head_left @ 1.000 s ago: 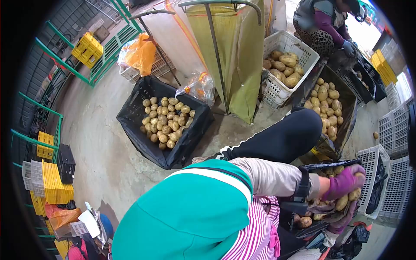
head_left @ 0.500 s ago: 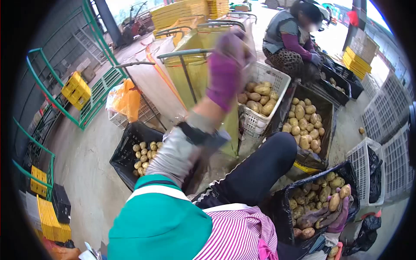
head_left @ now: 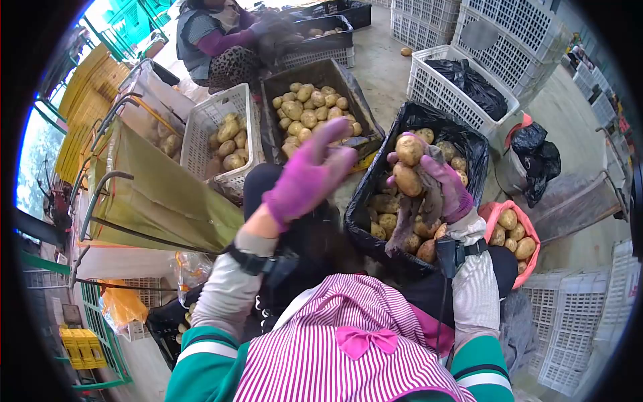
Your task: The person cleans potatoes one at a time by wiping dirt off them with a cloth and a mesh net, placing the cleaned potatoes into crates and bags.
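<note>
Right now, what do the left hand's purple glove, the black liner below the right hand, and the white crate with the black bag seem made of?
Purple glove: probably matt stretchy fabric, since it fits closely; blur hides any weave.
Black liner: likely thin plastic film, glossy, by its creases and highlights.
White crate: likely moulded plastic, stiff, by its regular openings and straight walls.

Bare grey concrete floor (head_left: 376, 75). Directly on it: lone tan oval potato (head_left: 406, 51); just beyond, white plastic lattice crate (head_left: 432, 90) and tall stack of white lattice crates (head_left: 495, 67). Black-plastic-lined rectangular crate (head_left: 478, 149) and open pinkish-red sack (head_left: 491, 214) nearer, undersides hidden.
</note>
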`<control>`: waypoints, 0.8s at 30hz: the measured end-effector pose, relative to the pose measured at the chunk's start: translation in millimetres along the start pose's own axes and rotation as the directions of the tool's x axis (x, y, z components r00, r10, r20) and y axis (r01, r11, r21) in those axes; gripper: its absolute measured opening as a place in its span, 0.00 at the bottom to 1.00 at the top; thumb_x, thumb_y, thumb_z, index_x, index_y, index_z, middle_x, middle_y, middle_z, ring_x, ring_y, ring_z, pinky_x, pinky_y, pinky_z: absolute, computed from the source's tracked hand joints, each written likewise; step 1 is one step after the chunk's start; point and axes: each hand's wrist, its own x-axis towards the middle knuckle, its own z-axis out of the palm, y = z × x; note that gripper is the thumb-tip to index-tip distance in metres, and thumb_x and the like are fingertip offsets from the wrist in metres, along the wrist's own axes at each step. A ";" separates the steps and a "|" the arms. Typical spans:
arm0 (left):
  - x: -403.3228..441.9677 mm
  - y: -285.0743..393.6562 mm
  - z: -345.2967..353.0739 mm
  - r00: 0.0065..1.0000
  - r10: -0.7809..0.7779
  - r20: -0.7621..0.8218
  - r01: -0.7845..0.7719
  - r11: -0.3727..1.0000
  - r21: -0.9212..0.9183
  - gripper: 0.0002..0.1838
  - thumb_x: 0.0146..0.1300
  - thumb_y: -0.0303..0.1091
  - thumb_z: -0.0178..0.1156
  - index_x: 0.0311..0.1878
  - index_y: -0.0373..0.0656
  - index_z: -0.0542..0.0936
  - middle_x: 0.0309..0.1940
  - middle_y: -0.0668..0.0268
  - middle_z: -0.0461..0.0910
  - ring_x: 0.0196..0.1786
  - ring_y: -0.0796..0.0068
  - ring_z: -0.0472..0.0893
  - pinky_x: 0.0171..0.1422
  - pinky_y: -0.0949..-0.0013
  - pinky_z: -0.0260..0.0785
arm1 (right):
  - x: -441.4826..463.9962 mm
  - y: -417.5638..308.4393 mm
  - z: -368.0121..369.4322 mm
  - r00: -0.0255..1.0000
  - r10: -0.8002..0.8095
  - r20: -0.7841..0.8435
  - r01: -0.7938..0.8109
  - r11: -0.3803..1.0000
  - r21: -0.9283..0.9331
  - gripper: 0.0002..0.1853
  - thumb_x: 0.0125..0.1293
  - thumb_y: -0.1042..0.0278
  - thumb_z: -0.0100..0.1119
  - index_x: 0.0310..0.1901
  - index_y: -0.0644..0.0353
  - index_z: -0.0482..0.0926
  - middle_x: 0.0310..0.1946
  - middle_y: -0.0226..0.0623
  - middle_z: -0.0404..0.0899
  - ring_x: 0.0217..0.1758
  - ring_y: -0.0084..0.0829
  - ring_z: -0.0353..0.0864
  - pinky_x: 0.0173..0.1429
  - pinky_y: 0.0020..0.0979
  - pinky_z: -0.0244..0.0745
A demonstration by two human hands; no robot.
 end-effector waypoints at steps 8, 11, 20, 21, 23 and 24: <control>18.6 -17.1 62.2 0.987 -0.020 0.157 0.052 0.978 -0.203 0.29 0.63 0.29 0.62 0.67 0.42 0.65 0.52 0.63 0.76 0.45 0.79 0.79 0.48 0.78 0.73 | 1.2 -6.9 -8.6 0.985 -0.167 -0.041 0.083 0.665 -0.742 0.28 0.73 0.49 0.49 0.63 0.65 0.70 0.51 0.39 0.78 0.53 0.22 0.73 0.59 0.26 0.69; 17.1 -33.9 59.7 0.941 -0.279 0.190 0.336 0.711 -0.617 0.24 0.68 0.33 0.57 0.65 0.41 0.66 0.47 0.63 0.78 0.44 0.76 0.81 0.48 0.78 0.74 | 0.9 -7.2 -1.8 0.989 -0.139 -0.051 0.089 0.833 -0.546 0.28 0.74 0.48 0.47 0.63 0.66 0.68 0.53 0.40 0.78 0.55 0.25 0.75 0.60 0.27 0.70; -2.4 -43.6 74.5 0.970 -0.009 0.242 0.043 0.990 -0.137 0.25 0.72 0.49 0.49 0.67 0.49 0.64 0.60 0.62 0.67 0.58 0.73 0.75 0.52 0.68 0.78 | 9.6 10.7 -4.0 0.965 -0.254 -0.059 0.194 0.853 -0.485 0.24 0.76 0.58 0.45 0.65 0.67 0.64 0.58 0.45 0.75 0.61 0.33 0.74 0.66 0.32 0.68; -2.9 -28.7 76.3 0.826 -0.368 0.428 0.560 0.632 -0.536 0.27 0.72 0.53 0.47 0.69 0.51 0.62 0.62 0.63 0.65 0.59 0.74 0.74 0.53 0.68 0.77 | 5.7 8.4 -5.0 0.967 -0.249 -0.054 0.192 0.853 -0.486 0.24 0.76 0.58 0.45 0.65 0.67 0.64 0.58 0.45 0.75 0.61 0.33 0.74 0.66 0.32 0.68; -5.9 -40.8 76.7 0.884 -0.183 0.431 0.449 0.594 -0.668 0.30 0.71 0.57 0.46 0.69 0.52 0.60 0.51 0.63 0.75 0.41 0.76 0.79 0.35 0.74 0.74 | 4.8 5.0 -7.4 0.945 -0.210 -0.252 0.154 0.962 -0.226 0.23 0.76 0.61 0.44 0.65 0.66 0.65 0.59 0.46 0.74 0.61 0.34 0.74 0.65 0.32 0.69; -9.7 -30.7 67.5 0.901 -0.190 0.390 0.420 0.608 -0.674 0.29 0.71 0.58 0.46 0.68 0.52 0.61 0.49 0.62 0.76 0.36 0.76 0.78 0.32 0.75 0.71 | -0.5 6.2 -12.7 0.928 -0.264 -0.262 0.186 0.940 -0.287 0.22 0.75 0.61 0.44 0.65 0.64 0.65 0.59 0.45 0.74 0.59 0.36 0.76 0.63 0.33 0.72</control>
